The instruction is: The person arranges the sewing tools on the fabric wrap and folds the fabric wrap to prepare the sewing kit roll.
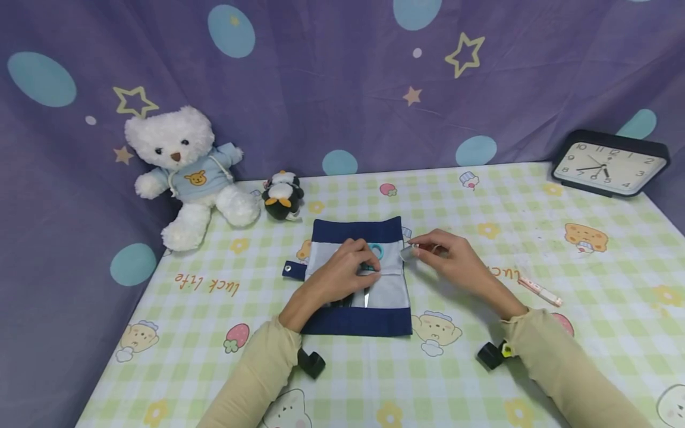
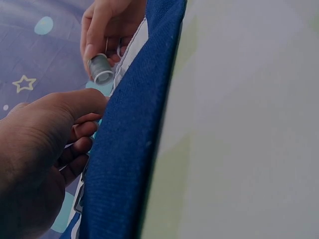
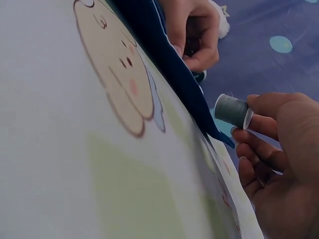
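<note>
A navy fabric sewing pouch point(image 1: 357, 321) with a light grey lining lies unfolded on the table, its snap tab point(image 1: 294, 270) out to the left. Scissors with a turquoise handle point(image 1: 377, 251) sit in its inner pocket, blade tip showing lower down. Over the lining, my left hand point(image 1: 339, 270) pinches the pocket's edge between thumb and index finger; the fingers partly cover the contents. Just off the pouch's right edge, my right hand point(image 1: 452, 258) holds a spool of grey thread point(image 3: 231, 110) between thumb and fingers. Dark items under the left hand are mostly hidden.
On the checked tablecloth point(image 1: 257, 321), a white teddy bear point(image 1: 187, 172) and a small penguin toy point(image 1: 282, 195) sit at the back left. A black-framed clock point(image 1: 610, 163) stands back right. A slim white and pinkish pen-like item point(image 1: 540, 291) lies right of my right hand.
</note>
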A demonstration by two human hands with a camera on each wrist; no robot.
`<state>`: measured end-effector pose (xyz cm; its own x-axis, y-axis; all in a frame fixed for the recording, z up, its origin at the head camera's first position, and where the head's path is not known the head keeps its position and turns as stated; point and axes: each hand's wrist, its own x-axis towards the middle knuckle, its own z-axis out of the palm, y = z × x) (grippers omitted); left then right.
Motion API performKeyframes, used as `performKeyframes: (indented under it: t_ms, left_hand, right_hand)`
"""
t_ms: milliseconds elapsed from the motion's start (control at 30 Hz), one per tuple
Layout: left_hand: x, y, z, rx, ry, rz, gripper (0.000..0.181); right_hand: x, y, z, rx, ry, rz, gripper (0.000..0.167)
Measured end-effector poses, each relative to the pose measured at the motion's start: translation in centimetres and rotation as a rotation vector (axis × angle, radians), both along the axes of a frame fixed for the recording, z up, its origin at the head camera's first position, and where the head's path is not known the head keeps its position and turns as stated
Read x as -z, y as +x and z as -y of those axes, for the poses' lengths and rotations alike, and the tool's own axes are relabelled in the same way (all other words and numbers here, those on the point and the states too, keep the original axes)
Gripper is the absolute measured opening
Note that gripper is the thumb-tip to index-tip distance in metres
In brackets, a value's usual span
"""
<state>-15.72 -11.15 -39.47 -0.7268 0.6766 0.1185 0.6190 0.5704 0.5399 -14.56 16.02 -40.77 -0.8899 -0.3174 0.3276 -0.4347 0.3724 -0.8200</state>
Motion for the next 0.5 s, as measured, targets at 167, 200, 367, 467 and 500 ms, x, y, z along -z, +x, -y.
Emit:
performKeyframes:
  t_ms: [167, 200, 367, 467, 500]
  left_hand:
    - [0.0, 0.0, 0.0, -0.001, -0.003, -0.003, 0.007]
    - [0.0, 0.0, 0.0, 0.000, -0.003, -0.006, 0.007]
    - [0.0, 0.0, 0.0, 0.010, 0.000, -0.019, 0.007]
    - [0.1, -0.1, 0.0, 0.015, 0.001, -0.023, 0.007]
    - [0.1, -0.1, 0.0, 0.016, 0.000, -0.025, 0.007]
  right_hand:
    - [0.1, -0.2, 0.7, -0.034, 0.026, -0.047, 0.019]
    - [0.0, -0.3, 0.8, -0.039, 0.035, -0.054, 0.019]
    - [-0.1, -0.3, 1.4, -0.068, 0.082, -0.062, 0.021]
    - [-0.2, -0.4, 1.7, -0.084, 0.113, -0.071, 0.021]
    - [-0.2, -0.5, 1.7, -0.088, 0.121, -0.074, 0.021]
